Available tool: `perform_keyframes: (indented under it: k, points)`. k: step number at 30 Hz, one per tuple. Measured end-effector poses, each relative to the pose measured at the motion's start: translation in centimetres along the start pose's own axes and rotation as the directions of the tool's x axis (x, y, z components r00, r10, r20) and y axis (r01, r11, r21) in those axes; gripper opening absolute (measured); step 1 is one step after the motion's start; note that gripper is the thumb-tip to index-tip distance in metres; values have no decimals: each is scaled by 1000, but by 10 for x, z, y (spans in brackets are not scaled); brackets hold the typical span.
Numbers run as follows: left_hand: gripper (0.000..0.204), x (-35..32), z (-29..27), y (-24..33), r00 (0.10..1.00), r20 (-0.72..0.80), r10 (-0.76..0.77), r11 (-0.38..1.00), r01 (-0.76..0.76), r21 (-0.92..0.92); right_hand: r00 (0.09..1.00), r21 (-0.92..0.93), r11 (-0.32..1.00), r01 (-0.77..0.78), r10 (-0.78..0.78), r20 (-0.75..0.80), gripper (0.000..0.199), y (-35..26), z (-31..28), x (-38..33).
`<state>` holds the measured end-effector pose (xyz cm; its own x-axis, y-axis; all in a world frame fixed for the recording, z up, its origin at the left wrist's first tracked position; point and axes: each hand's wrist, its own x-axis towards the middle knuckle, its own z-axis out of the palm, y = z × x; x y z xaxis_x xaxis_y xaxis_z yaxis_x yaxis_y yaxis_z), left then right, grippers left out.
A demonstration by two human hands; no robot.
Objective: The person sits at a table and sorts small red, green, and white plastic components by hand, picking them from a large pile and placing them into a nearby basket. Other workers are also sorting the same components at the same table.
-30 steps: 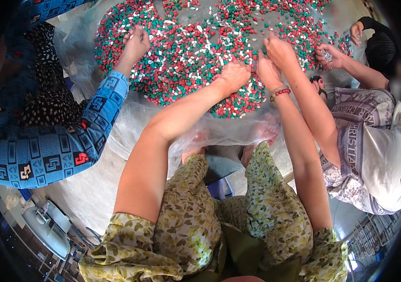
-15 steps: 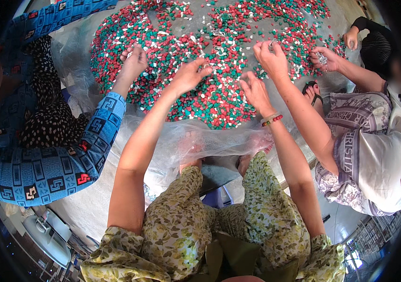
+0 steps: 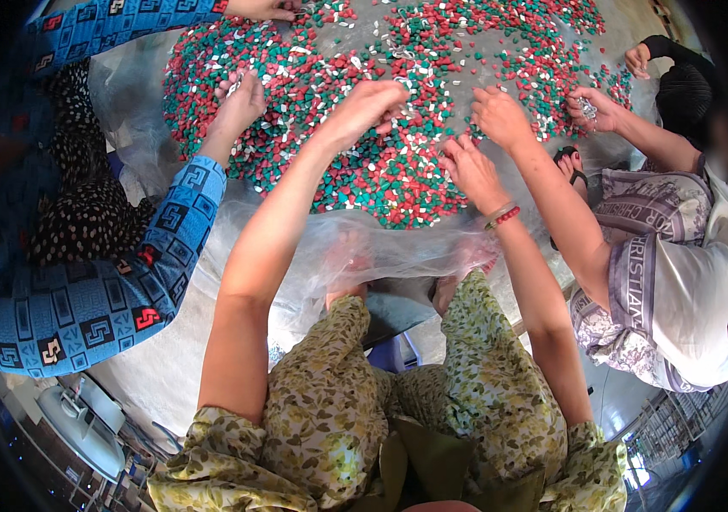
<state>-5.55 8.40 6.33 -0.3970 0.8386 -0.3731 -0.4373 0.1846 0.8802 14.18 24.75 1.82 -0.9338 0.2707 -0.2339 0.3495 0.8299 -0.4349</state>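
— Where are the person's hands?

— Both are out over the heap of small red, green and white pieces [image 3: 381, 171]. The left hand [image 3: 370, 107] hangs palm down with its fingers curled together, the fingertips dipping into the pieces; whether it pinches one cannot be told. The right hand [image 3: 472, 171] lies lower at the near edge of the heap, fingers loosely bent onto the pieces, a red bead bracelet [image 3: 502, 217] on its wrist.

— And where does the heap sit?

— It is spread on a clear plastic sheet [image 3: 398, 256] on the floor, in front of the person's knees; the sheet's near edge folds over the bare feet.

— Who else is there?

— A second hand [image 3: 500, 115] reaches in just beyond the right hand; it belongs to a person in a grey printed shirt [image 3: 654, 256] on the right, whose other hand [image 3: 590, 107] holds something small and pale. On the left, a person in a blue patterned sleeve [image 3: 125, 256] rests a hand [image 3: 236, 107] on the pieces. At the far right, a black sleeve [image 3: 680, 68] reaches toward the heap.

— What does the person wear?

— Yellow-green flowered clothes [image 3: 330, 384].
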Motion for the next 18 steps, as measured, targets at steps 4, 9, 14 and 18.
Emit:
perform_keyframes:
  k: [4, 9, 14, 18]
  points:
    - [24, 0, -5, 14, 977, 97, 190, 853, -115, -509, 998, -97, 994, -41, 46, 51, 17, -5, 2, -2]
    - [16, 19, -27, 4, 992, -59, 109, 688, -118, -716, 999, -1, 1000, -17, 17, -42, 19, -16, 4, 0]
    - [10, 52, -25, 4, 996, 31, 84, 808, -49, -587, 960, 809, 521, -273, 206, 192, 13, -24, -13, 5]
    - [19, 85, -15, -6, 982, -165, 95, 895, -12, 445, 958, 922, 271, -277, 151, 244, 23, -26, -19, 6]
